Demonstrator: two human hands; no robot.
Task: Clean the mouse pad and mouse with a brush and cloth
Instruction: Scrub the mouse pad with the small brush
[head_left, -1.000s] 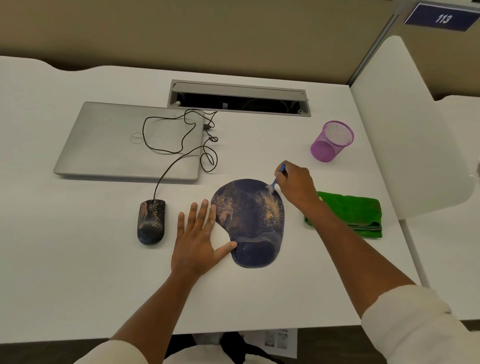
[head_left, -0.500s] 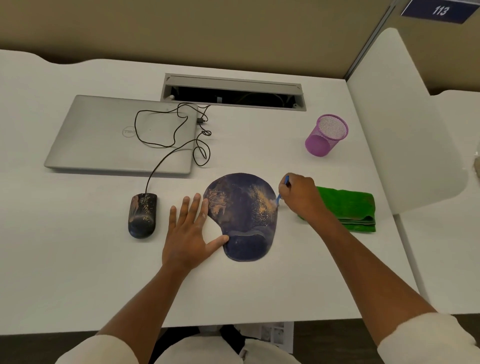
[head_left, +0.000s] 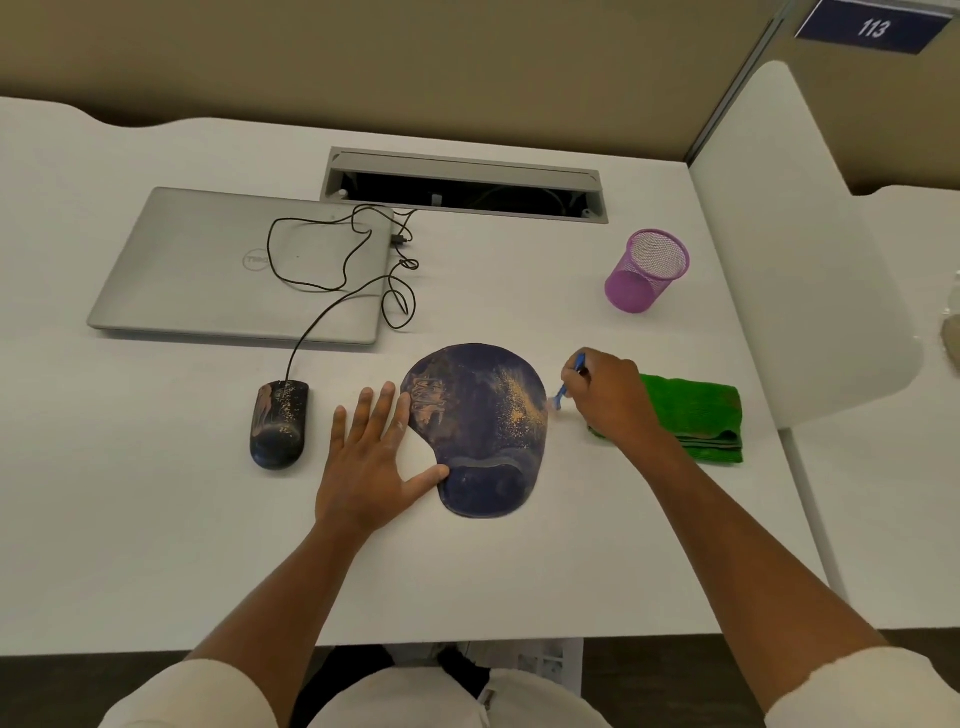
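A dark blue mouse pad (head_left: 478, 426) with a wrist rest lies mid-desk, speckled with tan dust. My left hand (head_left: 374, 457) lies flat beside its left edge, thumb and index finger touching the pad. My right hand (head_left: 610, 397) grips a small blue brush (head_left: 567, 387), its bristle end on the desk just past the pad's right edge. A dusty black wired mouse (head_left: 279, 423) sits to the left of my left hand. A folded green cloth (head_left: 698, 418) lies to the right, partly under my right wrist.
A shut silver laptop (head_left: 208, 265) lies at the back left with the mouse cable (head_left: 332, 280) looped over it. A cable tray opening (head_left: 462, 187) sits behind. A purple mesh cup (head_left: 647, 270) stands back right. A white divider (head_left: 800, 249) bounds the desk's right side.
My right hand swept the brush from the pad's upper right area off its right edge onto the desk. My left hand stayed flat beside the pad.
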